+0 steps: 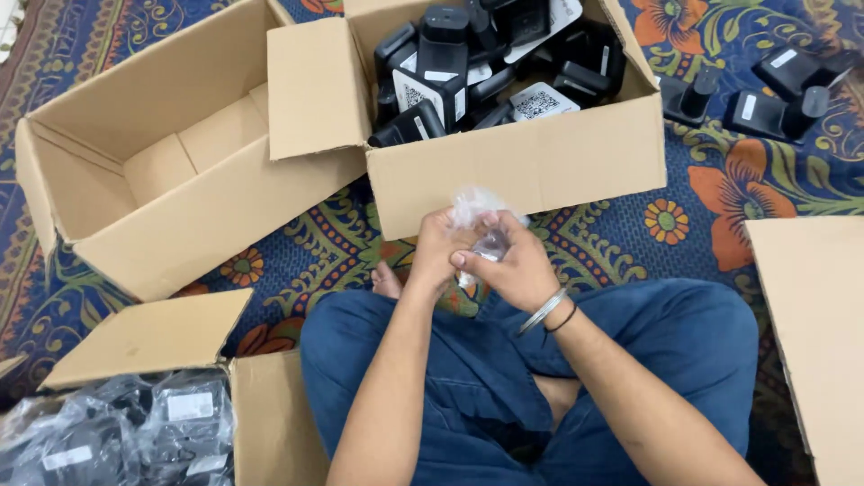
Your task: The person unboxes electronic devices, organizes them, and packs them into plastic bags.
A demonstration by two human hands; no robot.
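I sit cross-legged on a patterned carpet. My left hand (438, 247) and my right hand (510, 261) meet in front of my knees, both closed on a small crumpled clear plastic bag (478, 209). Something small and pale shows inside the bag between my fingers; I cannot tell what it is. Right behind my hands stands an open cardboard box (531, 166) filled with several black devices (443, 54) with white labels.
An empty open cardboard box (171, 216) lies at the left. A box of black items in plastic bags (135, 432) sits at the lower left. Loose black devices (765, 108) lie on the carpet (324, 243) at the upper right. A cardboard flap (814, 333) is at the right.
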